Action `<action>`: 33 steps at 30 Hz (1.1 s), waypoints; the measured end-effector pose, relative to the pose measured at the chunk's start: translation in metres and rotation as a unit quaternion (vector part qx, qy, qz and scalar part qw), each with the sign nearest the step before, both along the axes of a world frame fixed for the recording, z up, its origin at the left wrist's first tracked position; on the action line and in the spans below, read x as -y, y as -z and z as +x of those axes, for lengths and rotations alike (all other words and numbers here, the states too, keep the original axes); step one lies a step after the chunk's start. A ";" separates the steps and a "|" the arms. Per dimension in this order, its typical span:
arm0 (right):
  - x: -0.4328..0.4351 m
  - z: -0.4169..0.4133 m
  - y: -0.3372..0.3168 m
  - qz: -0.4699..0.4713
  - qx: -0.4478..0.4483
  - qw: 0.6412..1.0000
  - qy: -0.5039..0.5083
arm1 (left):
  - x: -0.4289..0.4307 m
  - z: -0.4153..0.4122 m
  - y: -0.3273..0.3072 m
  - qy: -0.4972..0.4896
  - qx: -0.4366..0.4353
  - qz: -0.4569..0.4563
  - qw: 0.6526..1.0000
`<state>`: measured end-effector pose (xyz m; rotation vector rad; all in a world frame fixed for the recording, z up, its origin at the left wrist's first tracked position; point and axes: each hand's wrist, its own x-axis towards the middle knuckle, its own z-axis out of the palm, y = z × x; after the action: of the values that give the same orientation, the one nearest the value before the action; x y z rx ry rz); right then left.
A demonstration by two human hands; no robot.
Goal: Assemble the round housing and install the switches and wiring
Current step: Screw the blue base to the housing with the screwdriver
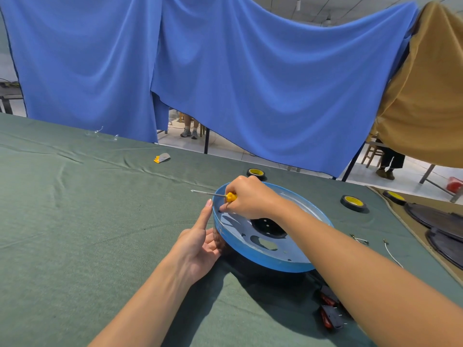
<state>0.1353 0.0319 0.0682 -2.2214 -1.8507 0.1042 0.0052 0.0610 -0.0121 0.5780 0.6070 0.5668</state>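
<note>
Blue round housing sits right of centre on the green surface. Your right hand grips a yellow screwdriver over its left rim. Your left hand, fingers straight, touches that rim.

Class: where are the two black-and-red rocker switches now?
Head view, lower right: the rocker switches lie on the green cloth, near the blue round housing, beside the right forearm.
</note>
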 end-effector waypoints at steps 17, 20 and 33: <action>0.037 0.017 -0.045 0.099 -0.198 0.975 0.014 | 0.001 0.001 0.000 -0.008 -0.004 0.002 1.000; 0.045 0.022 -0.054 0.188 -0.281 0.941 0.031 | 0.001 0.001 0.000 -0.006 -0.004 -0.001 1.000; 0.031 0.007 -0.044 0.216 -0.137 0.967 0.013 | 0.002 0.001 0.000 -0.010 -0.003 0.003 1.000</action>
<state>0.1427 0.0012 0.1122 -1.8277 -1.5227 0.0008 0.0066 0.0587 -0.0120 0.5797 0.6186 0.5861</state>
